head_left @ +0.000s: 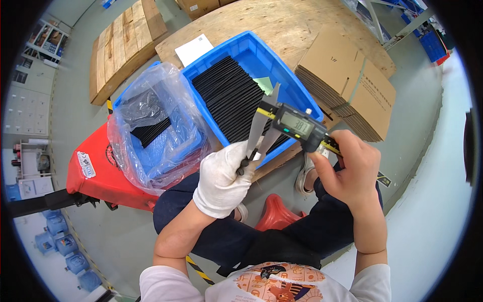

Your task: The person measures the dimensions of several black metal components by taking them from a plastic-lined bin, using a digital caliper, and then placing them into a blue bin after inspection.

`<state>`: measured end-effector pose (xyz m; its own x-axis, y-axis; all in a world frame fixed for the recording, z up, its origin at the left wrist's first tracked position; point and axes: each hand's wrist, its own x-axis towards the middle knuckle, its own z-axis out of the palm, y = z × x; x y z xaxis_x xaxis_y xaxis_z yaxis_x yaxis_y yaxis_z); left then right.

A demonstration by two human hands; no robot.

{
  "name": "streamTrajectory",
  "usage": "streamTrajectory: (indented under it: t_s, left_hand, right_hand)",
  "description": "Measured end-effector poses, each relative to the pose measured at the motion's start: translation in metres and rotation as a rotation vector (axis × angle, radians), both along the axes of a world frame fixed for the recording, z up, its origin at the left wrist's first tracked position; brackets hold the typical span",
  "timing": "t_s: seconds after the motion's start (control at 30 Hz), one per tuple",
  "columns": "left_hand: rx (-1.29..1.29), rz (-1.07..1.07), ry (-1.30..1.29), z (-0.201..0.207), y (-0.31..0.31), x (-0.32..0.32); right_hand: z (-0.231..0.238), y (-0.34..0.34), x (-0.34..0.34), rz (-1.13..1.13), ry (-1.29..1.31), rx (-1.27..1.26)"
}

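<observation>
Left hand (221,173), in a white glove: fingers curled around a thin black part (243,166), one end poking out of the grip. Right hand (349,166), bare: grasping a digital caliper (297,126) by its beam, thumb on the near side, display facing up. Caliper spans the gap between the hands; its long jaws point down to the left hand and straddle the black part near the fingertips. Can't tell if both faces touch it.

Just beyond the hands: blue bin (298,84) with a row of black rods (226,95) packed side by side, pale green slip (263,84) at their right edge. Left of the gloved hand: second blue bin (187,137), clear plastic bag (122,143) draped over it, more dark rods (151,132) inside. Red machine body (108,176) sits farther left.

Beyond the right hand: strapped stack of flattened cartons (347,75) on a wooden board (282,20). Below, between the hands: red stool (277,212).
</observation>
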<state>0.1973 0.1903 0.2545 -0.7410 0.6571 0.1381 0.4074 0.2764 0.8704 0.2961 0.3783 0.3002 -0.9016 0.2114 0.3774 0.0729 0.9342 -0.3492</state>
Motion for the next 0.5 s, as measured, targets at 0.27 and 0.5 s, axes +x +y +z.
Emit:
streamTrajectory:
  t_s: [0.27, 0.5]
  left_hand:
    - [0.027, -0.135, -0.228, -0.004, -0.004, -0.001]
    - [0.119, -0.243, -0.119, -0.009, -0.003, -0.003]
  right_hand:
    - [-0.001, 0.003, -0.001, 0.06, 0.032, -0.009]
    - [-0.002, 0.004, 0.001, 0.082, 0.015, 0.012]
